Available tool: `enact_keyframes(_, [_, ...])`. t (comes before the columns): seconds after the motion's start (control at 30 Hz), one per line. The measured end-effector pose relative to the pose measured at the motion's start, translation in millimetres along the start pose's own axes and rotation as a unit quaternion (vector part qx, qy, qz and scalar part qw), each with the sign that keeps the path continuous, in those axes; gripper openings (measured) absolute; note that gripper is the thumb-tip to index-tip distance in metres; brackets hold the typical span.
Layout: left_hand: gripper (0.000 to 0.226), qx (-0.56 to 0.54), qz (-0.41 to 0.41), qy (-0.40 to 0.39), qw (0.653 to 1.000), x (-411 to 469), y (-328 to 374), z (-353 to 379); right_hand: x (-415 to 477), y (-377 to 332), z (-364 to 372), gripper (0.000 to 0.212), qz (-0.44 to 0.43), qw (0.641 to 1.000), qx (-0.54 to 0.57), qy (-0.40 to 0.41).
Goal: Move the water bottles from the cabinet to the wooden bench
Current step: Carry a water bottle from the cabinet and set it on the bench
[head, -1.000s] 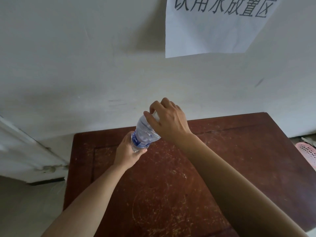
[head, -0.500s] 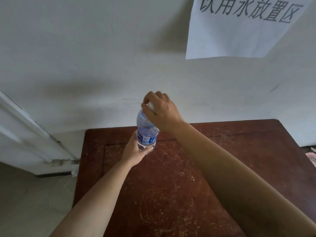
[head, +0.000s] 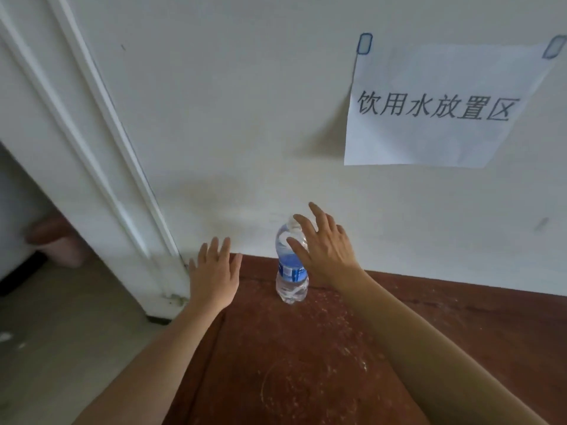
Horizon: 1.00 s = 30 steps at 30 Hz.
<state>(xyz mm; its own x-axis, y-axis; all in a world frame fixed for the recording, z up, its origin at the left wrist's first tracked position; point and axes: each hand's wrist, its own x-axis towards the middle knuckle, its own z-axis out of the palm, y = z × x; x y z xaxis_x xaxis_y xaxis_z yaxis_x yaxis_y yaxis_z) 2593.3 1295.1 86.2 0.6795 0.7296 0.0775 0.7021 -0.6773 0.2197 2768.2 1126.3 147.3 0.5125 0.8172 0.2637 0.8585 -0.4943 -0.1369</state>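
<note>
Head view: a clear blue-labelled plastic water bottle stands upright on the red-brown wooden tabletop, below the white paper sign. The left hand and right hand flank it, fingers spread, gripping nothing, probably guarding against toppling.

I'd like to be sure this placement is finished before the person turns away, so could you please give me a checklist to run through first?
1. Water bottle upright on the wooden bench: ok.
2. Bottle's base wholly on the bench top, clear of its left edge: ok.
3. Left hand off the bottle, fingers straight and spread: ok.
4. Right hand clear of the bottle: cannot tell. Its fingers are straight, but they overlap the bottle's top in this view.
5. Cap on and tight: cannot tell, as the right hand hides it.
</note>
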Motion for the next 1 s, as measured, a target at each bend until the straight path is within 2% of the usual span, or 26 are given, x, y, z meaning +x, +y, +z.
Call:
enact_keyframes(0.1, [0.069,0.020,-0.050,0.069,0.996,-55,-1,-29,-26,1,-9,0.059,-0.046,0.999,0.013,0.008])
enact_keyframes(0.27, [0.067,0.062,-0.142,0.151,0.976,-159,-7,-73,-65,-38,-15,0.067,-0.155,0.987,0.043,0.005])
enact_keyframes(0.4, [0.063,0.100,-0.222,0.220,0.945,-253,-34,-117,-91,-115,-30,0.067,-0.244,0.965,0.098,0.017])
enact_keyframes(0.53, [0.061,0.144,-0.306,0.241,0.910,-362,-77,-170,-133,-213,-52,0.067,-0.345,0.928,0.138,0.037])
enact_keyframes(0.7, [0.062,0.214,-0.407,0.276,0.844,-540,-127,-222,-221,-361,-90,0.067,-0.450,0.866,0.216,0.036])
enact_keyframes(0.8, [0.063,0.243,-0.477,0.274,0.799,-665,-148,-247,-301,-454,-107,0.067,-0.515,0.815,0.262,0.044])
enact_keyframes(0.9, [0.065,0.273,-0.555,0.272,0.738,-805,-159,-273,-405,-551,-126,0.067,-0.579,0.757,0.297,0.067])
enact_keyframes(1.0, [0.069,0.288,-0.630,0.275,0.667,-940,-161,-297,-524,-641,-151,0.066,-0.634,0.698,0.328,0.048])
